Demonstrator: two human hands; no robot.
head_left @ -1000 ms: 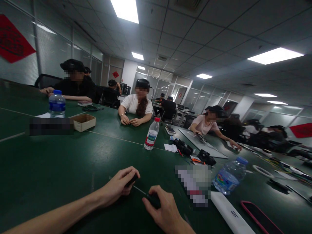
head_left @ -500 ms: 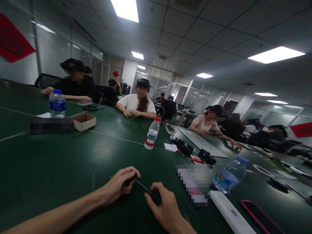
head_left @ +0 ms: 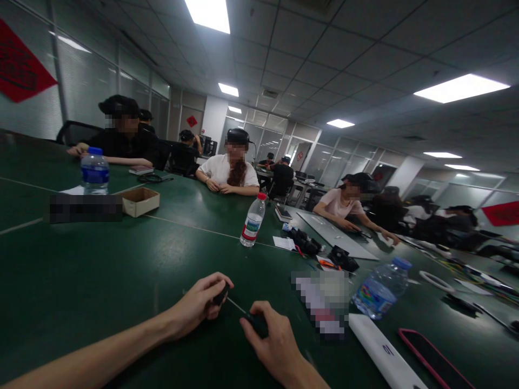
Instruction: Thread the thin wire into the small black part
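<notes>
My left hand [head_left: 200,303] rests on the green table [head_left: 101,270] with its fingers pinched round a small black part [head_left: 221,295]. My right hand [head_left: 272,341] lies just to the right, closed round the black handle of a thin tool, seemingly a screwdriver [head_left: 248,317]. The tool's thin shaft runs from my right hand up and left to the black part in my left hand. Both forearms come in from the bottom edge.
A water bottle [head_left: 252,221] stands ahead; another bottle [head_left: 379,289] lies at the right beside a white box [head_left: 385,357] and a phone in a red case [head_left: 433,359]. A cardboard box [head_left: 140,201] and a third bottle [head_left: 94,172] are at the left. Several people sit across the table.
My hands have stayed in place. My left fingers have shifted slightly on the black part. The view has tipped a little, and people across the table have moved their arms.
</notes>
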